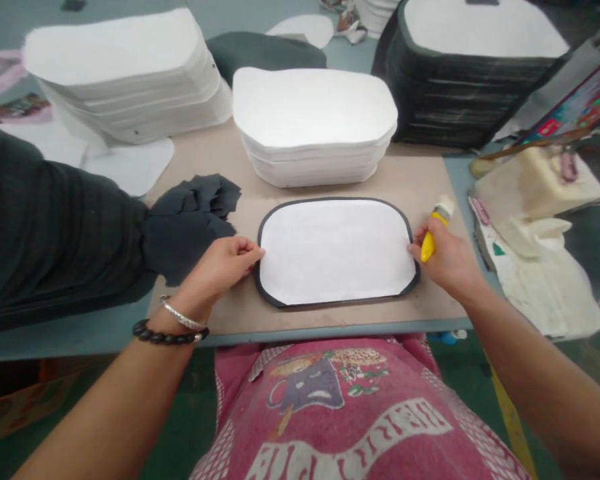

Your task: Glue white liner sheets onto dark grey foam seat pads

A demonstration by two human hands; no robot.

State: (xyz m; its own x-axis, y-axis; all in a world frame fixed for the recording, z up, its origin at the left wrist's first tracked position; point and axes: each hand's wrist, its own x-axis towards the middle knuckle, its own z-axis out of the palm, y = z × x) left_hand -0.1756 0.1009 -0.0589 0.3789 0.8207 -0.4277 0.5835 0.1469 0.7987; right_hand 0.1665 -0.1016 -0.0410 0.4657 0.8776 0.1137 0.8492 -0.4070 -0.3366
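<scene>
A white panel with a black border [335, 252] lies flat on the brown board in front of me. My left hand [229, 262] pinches its left edge between thumb and fingers. At the opposite edge is my right hand [446, 257], thumb and fingertips against the black border. That same hand holds a yellow-handled brush [429, 243], bristles pointing up and away from the panel. Just beyond the panel stands a stack of white panels [315, 110].
Dark fabric pieces [187, 230] and a large dark stack [55, 227] lie left. Behind are a white stack [120, 57] and a black-sided stack [445, 87]. A cream container [533, 180] and stained cloth [550, 287] sit right. The table edge [330, 333] is near my apron.
</scene>
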